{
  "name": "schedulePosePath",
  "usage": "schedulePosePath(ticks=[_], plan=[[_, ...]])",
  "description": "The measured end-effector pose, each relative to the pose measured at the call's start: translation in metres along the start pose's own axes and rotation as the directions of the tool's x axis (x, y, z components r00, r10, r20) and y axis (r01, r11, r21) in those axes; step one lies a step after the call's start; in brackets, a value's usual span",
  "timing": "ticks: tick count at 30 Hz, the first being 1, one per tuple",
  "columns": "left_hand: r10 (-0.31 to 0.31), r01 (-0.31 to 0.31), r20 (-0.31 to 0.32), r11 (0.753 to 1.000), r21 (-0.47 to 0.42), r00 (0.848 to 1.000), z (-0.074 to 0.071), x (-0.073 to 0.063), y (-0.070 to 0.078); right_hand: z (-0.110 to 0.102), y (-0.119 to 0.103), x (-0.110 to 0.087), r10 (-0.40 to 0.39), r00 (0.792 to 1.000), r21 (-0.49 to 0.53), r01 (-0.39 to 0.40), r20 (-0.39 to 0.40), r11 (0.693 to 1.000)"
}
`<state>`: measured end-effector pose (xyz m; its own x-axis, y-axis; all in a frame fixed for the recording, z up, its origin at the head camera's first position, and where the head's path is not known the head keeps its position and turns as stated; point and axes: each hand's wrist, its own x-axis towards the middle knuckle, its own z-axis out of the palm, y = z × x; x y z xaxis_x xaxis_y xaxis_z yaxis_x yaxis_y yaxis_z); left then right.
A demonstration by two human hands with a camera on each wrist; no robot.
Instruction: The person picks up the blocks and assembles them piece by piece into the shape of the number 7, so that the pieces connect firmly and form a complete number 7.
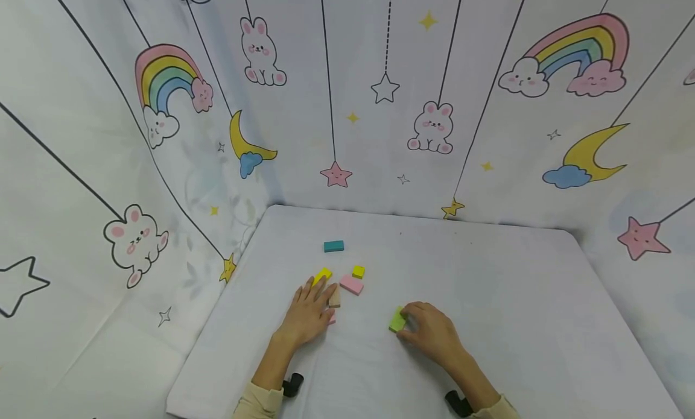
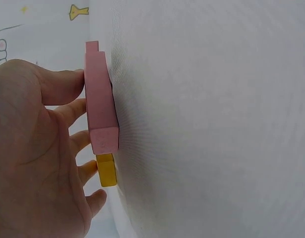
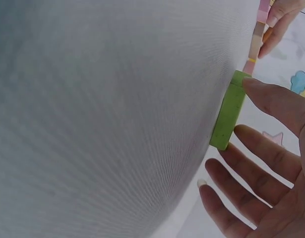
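In the head view my left hand [image 1: 306, 316] lies over a cluster of blocks with its fingers spread. Its thumb touches a pink block [image 2: 101, 99], and the fingertips reach toward a yellow block [image 1: 323, 275]. A tan wooden block [image 1: 335, 297] shows just beside the fingers. Farther right, my right hand [image 1: 434, 331] pinches a light green block [image 1: 397, 319] between thumb and index finger. From the right wrist, this green block [image 3: 228, 111] lies against the white cloth, with the other fingers spread beyond its end.
Another pink block [image 1: 352, 284] and a small yellow block [image 1: 359, 271] lie just right of the cluster. A teal block [image 1: 333, 246] sits farther back. The white-covered table [image 1: 516, 298] meets a patterned cloth backdrop [image 1: 380, 141] behind and at the sides.
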<state>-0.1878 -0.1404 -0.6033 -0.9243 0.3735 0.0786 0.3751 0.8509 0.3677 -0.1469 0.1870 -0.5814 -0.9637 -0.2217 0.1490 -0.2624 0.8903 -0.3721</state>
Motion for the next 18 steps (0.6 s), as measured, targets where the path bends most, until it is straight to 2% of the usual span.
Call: schedulePosePath(ticks=[6,11,18], plan=[[-0.003,0.003,-0.001,1.000,0.014,1.000,0.003,0.001,-0.003,-0.002,0.002,-0.004,0.004,1.000,0.005,-0.004,-0.008,1.000],[0.004,-0.004,0.003,1.000,-0.020,1.000,0.000,0.001,0.000,-0.004,0.003,-0.008,0.003,1.000,0.007,-0.003,-0.011,1.000],[-0.006,0.006,0.013,1.000,-0.004,1.000,-0.003,0.001,0.003,-0.005,0.004,-0.011,-0.012,1.000,0.016,0.013,-0.017,1.000]])
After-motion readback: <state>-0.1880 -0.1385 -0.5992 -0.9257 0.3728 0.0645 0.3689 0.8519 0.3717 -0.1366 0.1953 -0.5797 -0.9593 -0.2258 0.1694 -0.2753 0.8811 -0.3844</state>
